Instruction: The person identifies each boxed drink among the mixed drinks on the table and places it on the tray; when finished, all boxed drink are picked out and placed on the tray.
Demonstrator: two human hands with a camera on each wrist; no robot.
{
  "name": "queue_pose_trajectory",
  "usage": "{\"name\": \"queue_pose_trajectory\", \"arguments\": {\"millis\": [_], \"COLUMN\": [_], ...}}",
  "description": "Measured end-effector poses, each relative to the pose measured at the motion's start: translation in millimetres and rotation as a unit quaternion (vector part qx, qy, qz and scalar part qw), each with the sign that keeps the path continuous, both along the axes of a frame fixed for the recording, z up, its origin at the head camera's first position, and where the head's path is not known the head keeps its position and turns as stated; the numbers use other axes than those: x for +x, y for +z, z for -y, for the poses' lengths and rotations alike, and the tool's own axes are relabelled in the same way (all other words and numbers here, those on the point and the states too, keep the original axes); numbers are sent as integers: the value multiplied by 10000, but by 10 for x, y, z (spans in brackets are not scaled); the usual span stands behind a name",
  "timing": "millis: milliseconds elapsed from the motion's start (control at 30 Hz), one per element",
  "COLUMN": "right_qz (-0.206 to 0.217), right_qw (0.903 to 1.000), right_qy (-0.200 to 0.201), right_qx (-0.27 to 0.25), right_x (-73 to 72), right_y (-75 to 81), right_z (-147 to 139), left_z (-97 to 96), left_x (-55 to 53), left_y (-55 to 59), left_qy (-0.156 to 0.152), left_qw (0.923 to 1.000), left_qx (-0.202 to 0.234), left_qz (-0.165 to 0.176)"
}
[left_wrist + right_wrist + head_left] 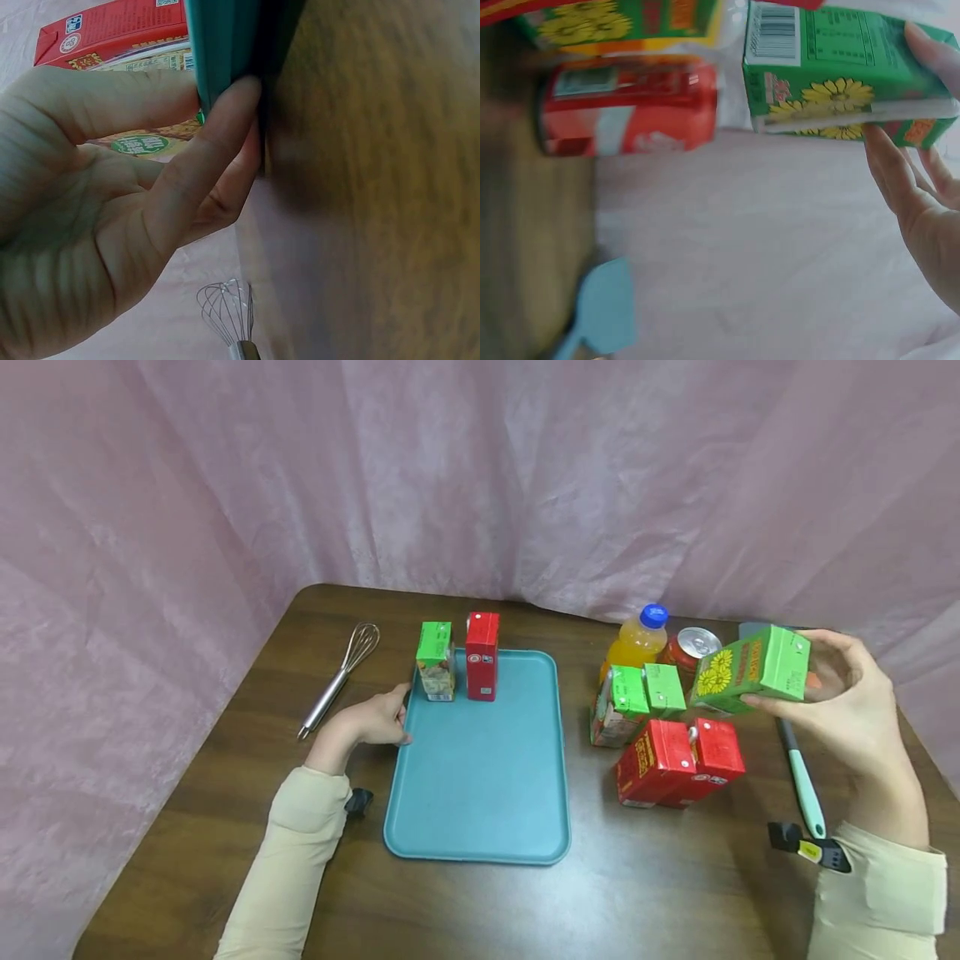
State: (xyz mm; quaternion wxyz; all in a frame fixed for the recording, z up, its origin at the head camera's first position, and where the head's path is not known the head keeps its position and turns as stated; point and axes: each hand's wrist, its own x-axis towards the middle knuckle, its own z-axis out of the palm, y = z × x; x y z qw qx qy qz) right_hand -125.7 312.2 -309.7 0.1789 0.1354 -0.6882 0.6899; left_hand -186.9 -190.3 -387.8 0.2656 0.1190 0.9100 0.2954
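Observation:
My left hand (373,718) pinches the left rim of a blue-green tray (483,777); in the left wrist view the thumb and fingers (191,169) close on its edge. My right hand (858,706) grips a green drink carton (750,668) with yellow flowers, tilted on its side above the table. Its barcode end shows in the right wrist view. At the tray's far end stand a green-topped carton (437,664) and a red carton (482,660). Below and left of the held carton are two green cartons (621,706) and two red cartons (656,764).
Behind the right-hand cartons stand an orange juice bottle (637,642) with a blue cap and a red soda can (692,646). A spatula (804,785) lies under the right arm. Left of the tray lies a whisk (341,677). Pink curtain (480,485) hangs behind the wooden table.

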Motion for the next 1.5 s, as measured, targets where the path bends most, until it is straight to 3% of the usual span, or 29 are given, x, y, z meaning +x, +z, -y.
{"name": "queue_pose_trajectory", "arguments": {"millis": [100, 233, 333, 433, 633, 900, 1167, 1300, 1500], "right_qz": [-456, -942, -1093, -1272, -1438, -1271, -538, -188, 271], "right_qw": [9978, 9890, 9878, 9888, 9874, 9906, 9957, 9992, 9976], "right_qy": [88, 224, 179, 206, 198, 180, 505, 309, -129], "right_qx": [-481, -1118, -1097, -756, -624, -480, -567, -176, 618], "right_x": [-14, -60, -66, -25, 92, 53, -106, -220, -382], "right_y": [137, 446, 701, 874, 974, 815, 518, 315, 50], "right_z": [89, 312, 545, 780, 1228, 1672, 1963, 2041, 2134], "left_z": [13, 33, 39, 22, -8, -19, -29, -46, -53], "left_x": [12, 23, 16, 2, -1, -3, 11, 38, 60], "left_y": [-11, -7, -2, 0, 16, 58, 58, 60, 29], "left_qy": [19, 53, 63, 17, 14, -13, -68, -136, 8], "left_qw": [10000, 10000, 10000, 9999, 10000, 10000, 9999, 9997, 9999], "left_qx": [-38, 19, 53, 105, 87, 23, 118, 215, 158], "left_qz": [66, 72, 31, 6, 18, -36, -31, -48, 52]}}
